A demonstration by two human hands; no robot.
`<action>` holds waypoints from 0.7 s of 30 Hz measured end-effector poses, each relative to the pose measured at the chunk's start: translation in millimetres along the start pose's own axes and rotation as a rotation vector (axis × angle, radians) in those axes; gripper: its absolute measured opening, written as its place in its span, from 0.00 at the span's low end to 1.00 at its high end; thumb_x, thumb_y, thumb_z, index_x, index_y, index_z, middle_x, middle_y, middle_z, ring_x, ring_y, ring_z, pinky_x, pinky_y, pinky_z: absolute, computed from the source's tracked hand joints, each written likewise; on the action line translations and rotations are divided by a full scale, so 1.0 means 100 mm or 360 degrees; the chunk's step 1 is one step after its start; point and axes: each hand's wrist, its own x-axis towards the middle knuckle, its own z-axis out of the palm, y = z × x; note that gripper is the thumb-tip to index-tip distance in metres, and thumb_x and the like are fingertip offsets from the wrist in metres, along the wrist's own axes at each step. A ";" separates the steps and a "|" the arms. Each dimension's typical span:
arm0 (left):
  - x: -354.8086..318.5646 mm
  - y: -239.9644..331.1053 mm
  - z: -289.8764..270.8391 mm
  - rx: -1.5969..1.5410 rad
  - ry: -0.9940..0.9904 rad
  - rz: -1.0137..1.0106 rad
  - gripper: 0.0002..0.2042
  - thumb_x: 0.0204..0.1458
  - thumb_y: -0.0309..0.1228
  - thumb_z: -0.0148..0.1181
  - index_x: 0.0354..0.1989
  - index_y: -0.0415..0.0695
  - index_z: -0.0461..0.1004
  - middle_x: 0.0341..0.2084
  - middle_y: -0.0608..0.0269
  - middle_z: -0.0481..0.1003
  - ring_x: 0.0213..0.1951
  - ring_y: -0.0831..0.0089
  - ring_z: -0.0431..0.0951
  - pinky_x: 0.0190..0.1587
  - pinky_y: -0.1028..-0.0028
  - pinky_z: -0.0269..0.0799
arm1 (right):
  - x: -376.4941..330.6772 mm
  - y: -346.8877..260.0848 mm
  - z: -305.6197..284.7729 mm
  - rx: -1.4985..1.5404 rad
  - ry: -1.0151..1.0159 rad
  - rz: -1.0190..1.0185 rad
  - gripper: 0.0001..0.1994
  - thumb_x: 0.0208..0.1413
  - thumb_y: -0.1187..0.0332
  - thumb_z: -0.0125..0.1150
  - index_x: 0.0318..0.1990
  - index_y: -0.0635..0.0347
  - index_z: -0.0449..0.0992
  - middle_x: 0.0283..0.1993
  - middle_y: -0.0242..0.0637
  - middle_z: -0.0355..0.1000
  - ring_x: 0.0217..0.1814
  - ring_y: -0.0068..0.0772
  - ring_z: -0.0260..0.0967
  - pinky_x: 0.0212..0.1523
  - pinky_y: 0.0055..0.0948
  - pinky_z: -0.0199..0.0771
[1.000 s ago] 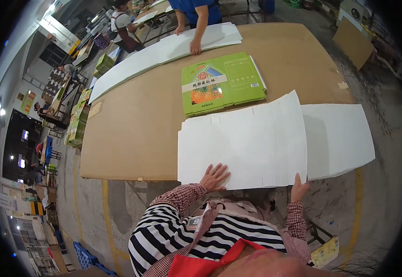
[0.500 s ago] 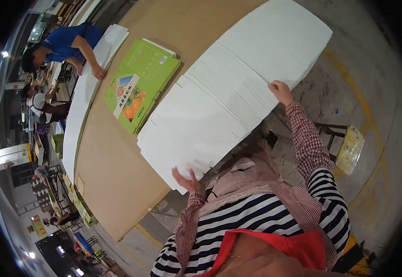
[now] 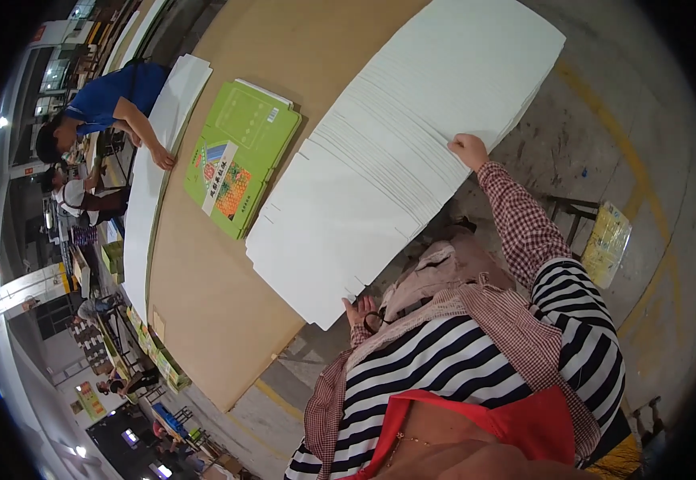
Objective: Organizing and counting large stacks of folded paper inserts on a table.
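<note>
A fanned row of white cardboard sheets [image 3: 324,192], flat box blanks with slits along their edges, overlaps across the table in front of me. My right hand [image 3: 469,152] is closed at the near edge of the fan, fingers curled against the sheets. Just off the near left corner, my left hand [image 3: 360,310] is turned palm up with its fingers apart, holding nothing; its fingertips are close to the edge of the lowest sheet. Beyond the fan lies a small stack of green printed box blanks [image 3: 244,152] with a pineapple picture.
The brown tabletop [image 3: 204,320] runs under the stacks. Across it, a co-worker in a blue shirt [image 3: 116,100] rests a hand on another long white stack [image 3: 141,232]. A stool with a yellow wrapped top [image 3: 607,244] stands on the floor at my right.
My left hand has come off the sheets toward me and turned palm up. My right hand has stayed at the near edge, where the sheets look more spread out. The view has shifted slightly.
</note>
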 end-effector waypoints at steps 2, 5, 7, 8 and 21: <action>0.08 -0.11 0.09 0.0003 -0.0058 0.0119 0.30 0.41 0.56 0.58 0.45 0.44 0.66 0.34 0.63 0.71 0.38 0.69 0.70 0.42 0.68 0.71 | 0.02 0.01 -0.02 -0.0022 -0.0052 -0.0013 0.14 0.46 0.62 0.58 0.21 0.65 0.71 0.18 0.39 0.66 0.20 0.31 0.62 0.23 0.30 0.60; 0.15 -0.20 0.19 -0.0129 -0.0203 0.0226 0.24 0.44 0.54 0.56 0.41 0.47 0.69 0.26 0.66 0.72 0.32 0.71 0.71 0.38 0.66 0.72 | 0.05 -0.06 -0.09 -0.0019 -0.0154 0.0068 0.13 0.45 0.62 0.58 0.22 0.65 0.71 0.20 0.43 0.67 0.24 0.37 0.65 0.26 0.33 0.63; 0.14 -0.21 0.25 -0.0280 -0.0152 0.0225 0.29 0.42 0.55 0.58 0.48 0.49 0.64 0.40 0.63 0.68 0.42 0.65 0.67 0.42 0.63 0.70 | 0.00 -0.15 -0.11 0.0022 -0.0109 0.0110 0.12 0.45 0.63 0.58 0.22 0.64 0.71 0.20 0.42 0.67 0.24 0.37 0.65 0.26 0.33 0.63; 0.06 -0.25 0.31 -0.0291 -0.0141 0.0221 0.29 0.42 0.55 0.58 0.48 0.49 0.64 0.40 0.63 0.68 0.42 0.65 0.67 0.42 0.63 0.70 | -0.04 -0.19 -0.12 0.0055 -0.0036 0.0166 0.11 0.45 0.64 0.58 0.22 0.64 0.71 0.20 0.42 0.67 0.24 0.36 0.65 0.26 0.33 0.64; -0.02 -0.47 0.69 -0.0133 -0.0121 0.0463 0.28 0.50 0.54 0.47 0.52 0.46 0.60 0.46 0.59 0.67 0.47 0.60 0.66 0.49 0.56 0.63 | -0.23 -0.46 -0.15 -0.0541 -0.0113 -0.0203 0.11 0.41 0.63 0.61 0.25 0.61 0.72 0.30 0.44 0.67 0.37 0.43 0.65 0.36 0.37 0.67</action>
